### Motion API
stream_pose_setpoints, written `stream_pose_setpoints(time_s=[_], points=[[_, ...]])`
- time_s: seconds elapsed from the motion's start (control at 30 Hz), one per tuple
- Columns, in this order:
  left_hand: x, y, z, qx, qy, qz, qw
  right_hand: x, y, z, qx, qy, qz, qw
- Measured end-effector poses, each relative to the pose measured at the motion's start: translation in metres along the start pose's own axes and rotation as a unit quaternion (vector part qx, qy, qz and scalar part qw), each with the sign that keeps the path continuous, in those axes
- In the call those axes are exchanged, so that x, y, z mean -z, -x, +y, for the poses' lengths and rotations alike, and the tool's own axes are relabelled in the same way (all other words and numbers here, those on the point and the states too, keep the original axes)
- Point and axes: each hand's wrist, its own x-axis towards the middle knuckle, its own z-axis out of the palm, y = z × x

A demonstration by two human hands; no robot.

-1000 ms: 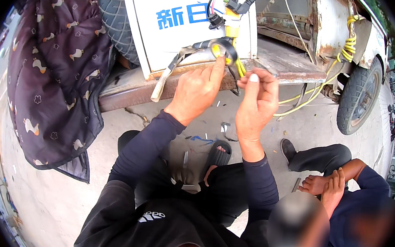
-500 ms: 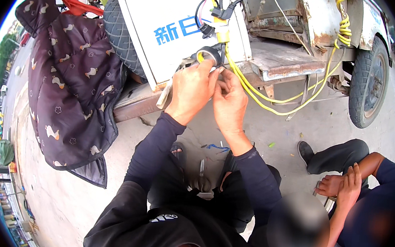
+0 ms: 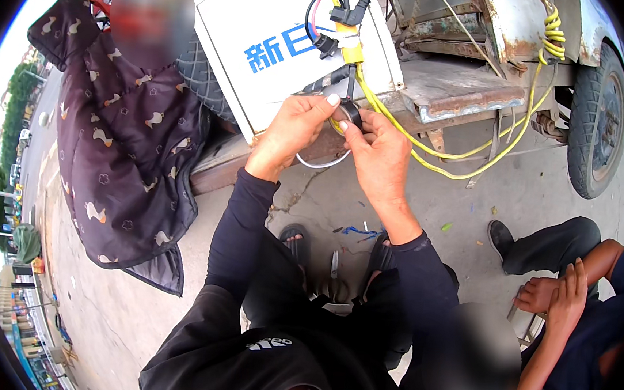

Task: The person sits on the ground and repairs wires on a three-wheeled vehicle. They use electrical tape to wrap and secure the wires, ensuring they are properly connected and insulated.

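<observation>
In front of a white box panel (image 3: 244, 28), both hands meet around a roll of black tape (image 3: 351, 113). My right hand (image 3: 383, 153) is closed, its thumb and fingers pinching the roll. My left hand (image 3: 291, 131) is closed too, thumb up against the roll's left side. A thin white cable (image 3: 321, 166) loops down between the hands, one end running under the left palm. Just above the roll, a dark cable (image 3: 351, 84) hangs down. Yellow cable (image 3: 378, 105) passes behind my right fingers. The spot where the cables meet the tape is hidden by fingers.
A black plug (image 3: 352, 13) and connector (image 3: 326, 46) hang on the panel. The rusty vehicle step (image 3: 459, 93) and wheel (image 3: 598, 122) are right. A patterned dark cover (image 3: 119, 172) drapes at left. Scissors (image 3: 335, 266) lie between my feet. A person (image 3: 564, 347) sits at right.
The tape roll has moved down and right, from my left fingers into my right hand's grasp. The white cable loop has come into sight below. A blurred person's head appears at upper left.
</observation>
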Motion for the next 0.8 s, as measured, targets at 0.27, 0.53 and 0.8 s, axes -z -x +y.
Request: stream_pose_setpoints(time_s=[0.27, 0.53, 0.8], points=[[0.025, -0.013, -0.010, 0.007, 0.036, -0.005, 0.999, 0.001, -0.014, -0.004, 0.032, 0.076, -0.011, 0.997], [0.049, -0.018, -0.025, 0.006, 0.042, -0.003, 0.999, -0.009, -0.017, -0.006, 0.122, 0.165, -0.013, 0.979], [0.053, -0.008, -0.043, -0.105, -0.079, 0.073, 0.989, -0.030, -0.006, -0.024, 0.231, 0.329, -0.020, 0.916]])
